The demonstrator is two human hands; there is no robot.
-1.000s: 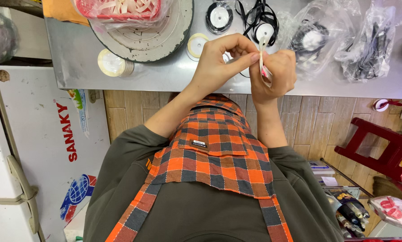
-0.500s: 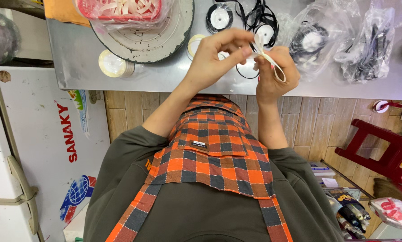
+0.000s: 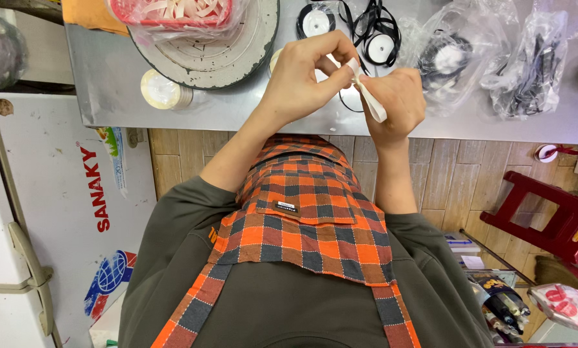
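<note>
A white ribbon strip (image 3: 368,96) was pinched between both hands above the counter's (image 3: 237,113) near edge, seemingly to fold it. The left hand's (image 3: 302,80) fingertips closed on its top end; the right hand (image 3: 398,96) gripped lower down. Black ribbon spools (image 3: 379,45) lay behind, near the far edge.

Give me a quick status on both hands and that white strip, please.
Left hand and right hand both pinching the white strip, held above the metal table. Nothing between the hands.
</note>
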